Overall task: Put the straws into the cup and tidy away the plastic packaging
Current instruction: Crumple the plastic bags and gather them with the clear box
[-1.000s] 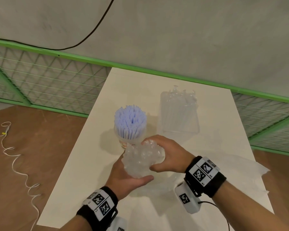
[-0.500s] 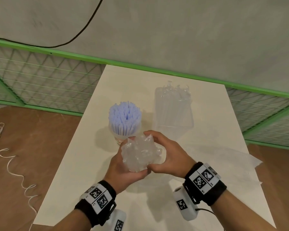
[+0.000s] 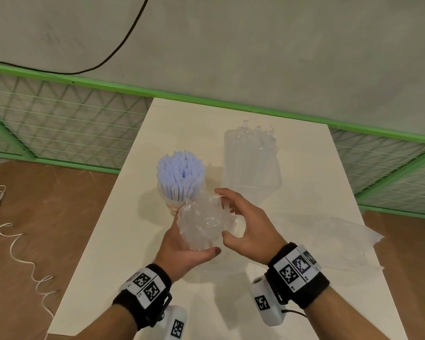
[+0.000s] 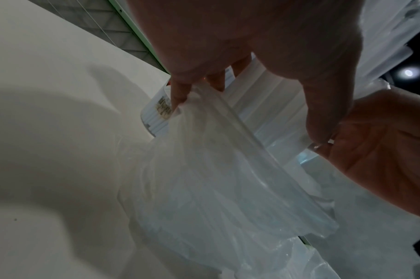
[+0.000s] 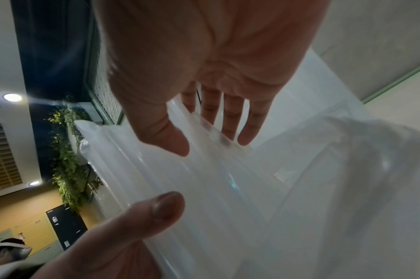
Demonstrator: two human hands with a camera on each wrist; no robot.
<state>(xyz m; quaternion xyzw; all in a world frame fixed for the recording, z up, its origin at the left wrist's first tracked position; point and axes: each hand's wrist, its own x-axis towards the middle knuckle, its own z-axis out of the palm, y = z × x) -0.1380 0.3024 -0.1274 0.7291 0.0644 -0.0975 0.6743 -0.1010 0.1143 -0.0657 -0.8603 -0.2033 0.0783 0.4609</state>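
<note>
Pale blue straws [image 3: 180, 173] stand bunched in a paper cup [image 3: 172, 207] at the table's middle left. Just in front of the cup, my left hand [image 3: 182, 249] holds a crumpled ball of clear plastic packaging [image 3: 201, 224] from below, its thumb curled under the ball. My right hand [image 3: 245, 217] is at the ball's right side, arched loosely around it. The right wrist view shows its fingers [image 5: 230, 117] straight, with the plastic [image 5: 204, 188] lying past them. In the left wrist view the plastic [image 4: 216, 188] hangs from my left fingers [image 4: 178, 94].
A clear plastic straw packet [image 3: 252, 163] lies flat behind my hands on the white table [image 3: 304, 143]. A thin plastic sheet [image 3: 334, 234] lies over the table's right edge. A green mesh fence [image 3: 59, 119] runs behind. A white cord [image 3: 15, 246] lies on the floor at left.
My right hand has loosened from the plastic ball, and its fingers have spread out. My left hand still holds the ball. The ball looks slightly more unfolded.
</note>
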